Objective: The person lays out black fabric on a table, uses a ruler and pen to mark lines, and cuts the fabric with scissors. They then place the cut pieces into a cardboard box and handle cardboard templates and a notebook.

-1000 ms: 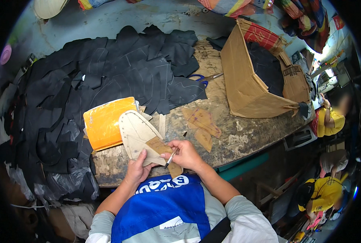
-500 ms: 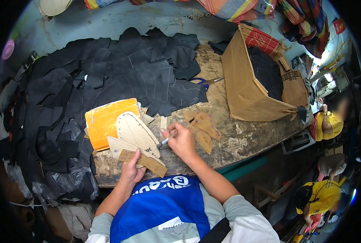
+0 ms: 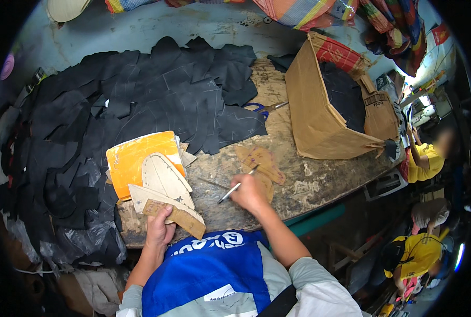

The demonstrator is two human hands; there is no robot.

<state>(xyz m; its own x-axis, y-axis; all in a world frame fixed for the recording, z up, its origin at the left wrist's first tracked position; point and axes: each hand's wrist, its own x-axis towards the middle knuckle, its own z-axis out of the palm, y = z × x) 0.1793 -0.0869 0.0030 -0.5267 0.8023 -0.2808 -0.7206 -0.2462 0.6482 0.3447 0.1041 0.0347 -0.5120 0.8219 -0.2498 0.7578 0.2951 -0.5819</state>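
My left hand (image 3: 159, 228) grips a brown cardboard shoe pattern (image 3: 178, 216) at the near edge of the wooden workbench (image 3: 304, 182). Under it lie pale cream pattern pieces (image 3: 164, 182) on an orange-yellow sheet (image 3: 135, 158). My right hand (image 3: 250, 193) holds a thin silver pen (image 3: 231, 191), its tip pointing left over the bench. Just beyond that hand lie tan cardboard patterns (image 3: 259, 161). A second thin stick lies on the bench between the hands.
A large heap of black leather pieces (image 3: 130, 105) covers the left and back of the bench. Blue-handled scissors (image 3: 262, 108) lie behind the patterns. An open cardboard box (image 3: 325, 113) with black pieces stands at the right. People in yellow shirts (image 3: 425, 158) sit lower right.
My right hand moved with the pen from the pattern near the bench edge out toward the tan patterns. My left hand keeps hold of the brown pattern, now pulled lower.
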